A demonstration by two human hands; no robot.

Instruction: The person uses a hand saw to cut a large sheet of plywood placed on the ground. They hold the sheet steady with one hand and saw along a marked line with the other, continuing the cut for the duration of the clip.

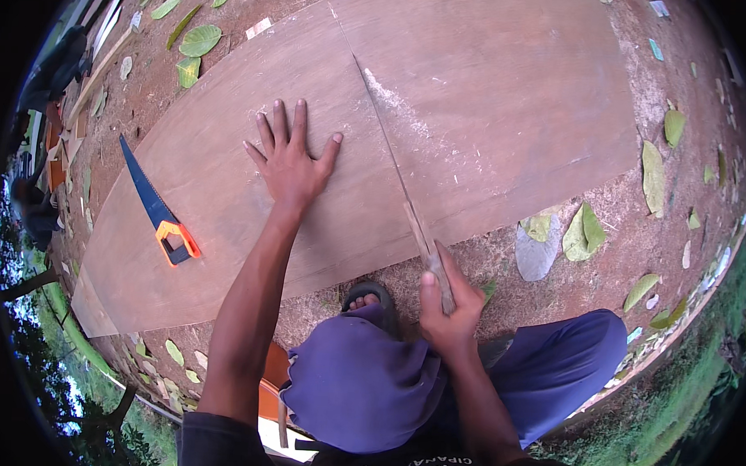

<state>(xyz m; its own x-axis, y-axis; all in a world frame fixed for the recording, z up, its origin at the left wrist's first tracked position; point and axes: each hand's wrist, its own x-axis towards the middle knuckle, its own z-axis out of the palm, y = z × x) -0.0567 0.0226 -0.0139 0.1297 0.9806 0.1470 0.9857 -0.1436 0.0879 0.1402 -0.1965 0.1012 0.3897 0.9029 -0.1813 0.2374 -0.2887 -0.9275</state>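
Plywood sheet (476, 97) under left hand (289, 160), right hand (448, 305) gripping saw (399, 180)

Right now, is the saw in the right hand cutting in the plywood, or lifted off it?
In the cut. The saw blade runs along a kerf in the plywood sheet, sawdust beside it; the right hand grips the handle.

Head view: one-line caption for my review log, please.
Left hand pressed flat on plywood while right hand draws a saw along the cut; spare saw lies beside.
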